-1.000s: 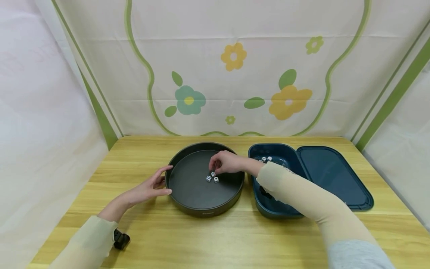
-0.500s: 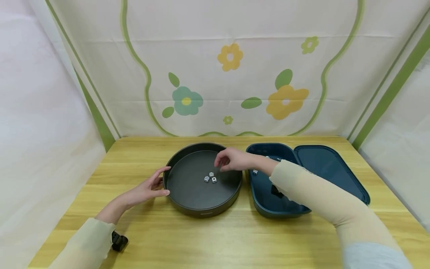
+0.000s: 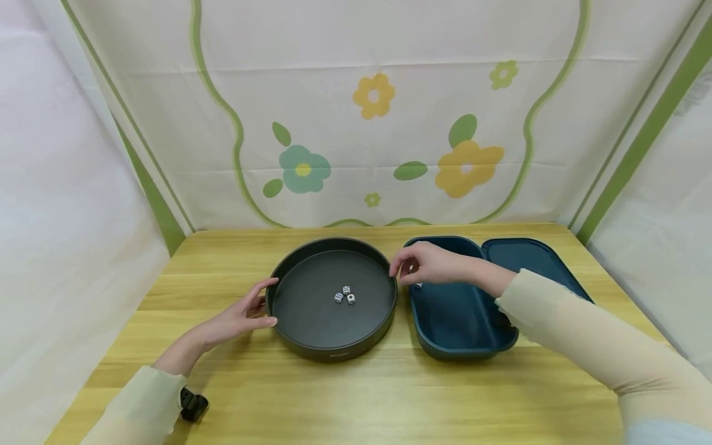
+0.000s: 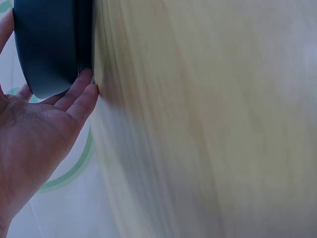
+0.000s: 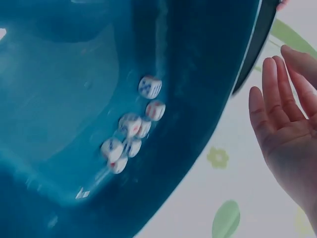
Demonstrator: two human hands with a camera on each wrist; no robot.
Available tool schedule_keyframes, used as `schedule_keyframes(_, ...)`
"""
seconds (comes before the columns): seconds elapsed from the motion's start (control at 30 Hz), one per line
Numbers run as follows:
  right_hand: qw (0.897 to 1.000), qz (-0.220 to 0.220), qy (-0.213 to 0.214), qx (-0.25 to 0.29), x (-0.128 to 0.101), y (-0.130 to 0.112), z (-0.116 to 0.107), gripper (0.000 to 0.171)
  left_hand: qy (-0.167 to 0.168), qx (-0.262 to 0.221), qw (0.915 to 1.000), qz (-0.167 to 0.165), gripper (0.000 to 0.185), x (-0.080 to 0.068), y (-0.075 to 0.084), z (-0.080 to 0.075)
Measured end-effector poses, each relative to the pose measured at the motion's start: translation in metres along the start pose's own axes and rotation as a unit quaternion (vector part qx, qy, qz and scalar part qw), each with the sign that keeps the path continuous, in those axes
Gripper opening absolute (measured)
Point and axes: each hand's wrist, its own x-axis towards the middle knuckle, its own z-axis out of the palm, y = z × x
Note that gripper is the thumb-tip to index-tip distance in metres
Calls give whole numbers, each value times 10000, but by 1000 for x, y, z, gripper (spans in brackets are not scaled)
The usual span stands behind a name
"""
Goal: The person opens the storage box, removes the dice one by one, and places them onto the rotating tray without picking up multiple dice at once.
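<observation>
We're between dice: left hand (image 3: 240, 316) steadies tray (image 3: 289, 343) at 9 o'clock, fingers straight; right hand (image 3: 428, 264), loose and empty, hovers over blue box (image 3: 445, 352), next pinch a die (image 5: 149, 87).

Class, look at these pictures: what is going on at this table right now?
A person sits at a wooden table. The left hand touches the outer rim of a round dark tray holding three dice. The right hand, holding nothing, hovers over an open blue box beside the tray, where more dice lie.
</observation>
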Motion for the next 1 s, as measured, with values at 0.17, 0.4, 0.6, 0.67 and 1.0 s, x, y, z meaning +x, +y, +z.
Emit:
schedule_keyframes(0.17,9998,149,162,-29,-21,10,-11,16,17,24,10000,56,80,-3,0,-1)
schedule_keyframes(0.4,9976,588,345,-119,-46,29,-18,18,19,17,10000,55,80,-4,1,-2)
schedule_keyframes(0.6,9938,1009,446,-158,-56,46,-20,33,47,21,10000,19,81,-6,1,-3)
schedule_keyframes(0.67,9928,1075,490,-208,-57,52,-19,36,47,17,10000,17,81,-6,0,-3)
schedule_keyframes(1.0,9884,1419,413,-353,-54,72,-7,51,76,-38,9999,-65,81,-6,-3,-3)
